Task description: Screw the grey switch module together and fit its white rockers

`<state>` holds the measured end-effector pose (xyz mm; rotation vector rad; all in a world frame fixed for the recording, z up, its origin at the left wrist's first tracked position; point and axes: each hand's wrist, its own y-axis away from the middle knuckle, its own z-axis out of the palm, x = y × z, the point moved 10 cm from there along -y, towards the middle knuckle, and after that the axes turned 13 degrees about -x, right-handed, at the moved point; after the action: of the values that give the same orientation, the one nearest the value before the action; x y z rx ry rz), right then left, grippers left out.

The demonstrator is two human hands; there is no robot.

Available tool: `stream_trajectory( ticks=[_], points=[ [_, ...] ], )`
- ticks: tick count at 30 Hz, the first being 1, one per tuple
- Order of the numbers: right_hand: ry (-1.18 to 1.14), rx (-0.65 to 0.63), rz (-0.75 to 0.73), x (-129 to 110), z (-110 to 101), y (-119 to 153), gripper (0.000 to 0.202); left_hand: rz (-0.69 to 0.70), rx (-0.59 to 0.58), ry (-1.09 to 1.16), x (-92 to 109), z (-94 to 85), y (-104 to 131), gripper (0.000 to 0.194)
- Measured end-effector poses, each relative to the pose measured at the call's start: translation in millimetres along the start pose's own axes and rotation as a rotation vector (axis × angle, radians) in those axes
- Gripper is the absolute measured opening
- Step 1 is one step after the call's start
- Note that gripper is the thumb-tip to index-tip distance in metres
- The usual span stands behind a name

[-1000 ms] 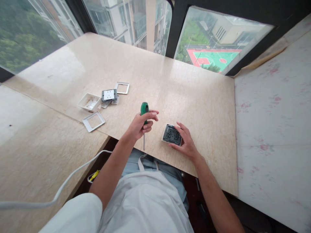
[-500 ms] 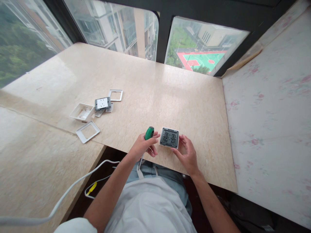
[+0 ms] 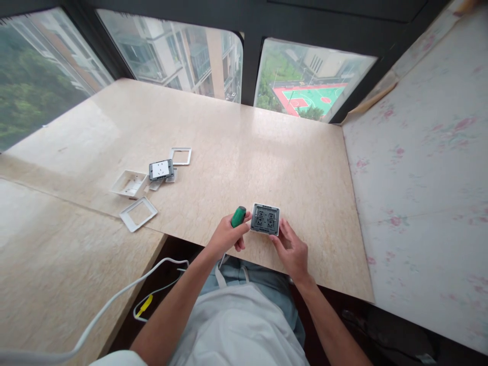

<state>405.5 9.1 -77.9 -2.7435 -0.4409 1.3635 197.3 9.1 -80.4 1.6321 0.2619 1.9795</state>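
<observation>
A green-handled screwdriver [image 3: 238, 217] is gripped in my left hand [image 3: 227, 237], its handle pointing up and away and its shaft running down toward my lap. The fingertips of that hand reach the left edge of a wall switch [image 3: 266, 219], a dark grey two-part mechanism seated in a white box. At the switch's lower right corner, my right hand [image 3: 293, 251] holds it with thumb and fingers. The switch rests on the stone-patterned counter [image 3: 316, 203] near its front edge.
To the left lie a five-hole socket [image 3: 160, 170], an open white back box [image 3: 130, 184] and two white frames, one a near frame [image 3: 139, 214] and one a far frame [image 3: 180, 156]. A white cable [image 3: 125, 290] crosses the lower left. A papered wall [image 3: 415, 193] bounds the right.
My left hand has moved slightly right, bringing its fingertips to the switch's left edge. My right fingers have shifted a little down along its right side. The view has tilted slightly.
</observation>
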Motion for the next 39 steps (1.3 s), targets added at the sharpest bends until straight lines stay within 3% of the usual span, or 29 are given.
stream_trajectory(
  ticks=[9, 14, 21, 30, 39],
  points=[
    [0.058, 0.029, -0.033, -4.1, -0.1, -1.1, 0.065, -0.014, 0.014, -0.132, 10.3, -4.2, -3.3, 0.033],
    [0.041, 0.006, -0.046, -4.4, 1.4, -1.2, 0.059, -0.011, -0.007, -0.188, 8.6, -5.7, -5.6, 0.037],
    [0.043, 0.025, -0.048, -3.2, 1.5, -1.0, 0.064, 0.052, -0.04, 0.012, -1.3, -7.3, -12.8, 0.053],
    [-0.069, 0.096, 0.072, -8.1, 9.4, -1.8, 0.078, 0.096, -0.04, 0.115, -1.1, -9.7, -14.3, 0.054],
    [-0.135, 0.134, 0.14, -2.8, 4.9, 1.0, 0.072, 0.162, 0.032, 0.291, 6.0, -19.0, -10.1, 0.05]
  ],
)
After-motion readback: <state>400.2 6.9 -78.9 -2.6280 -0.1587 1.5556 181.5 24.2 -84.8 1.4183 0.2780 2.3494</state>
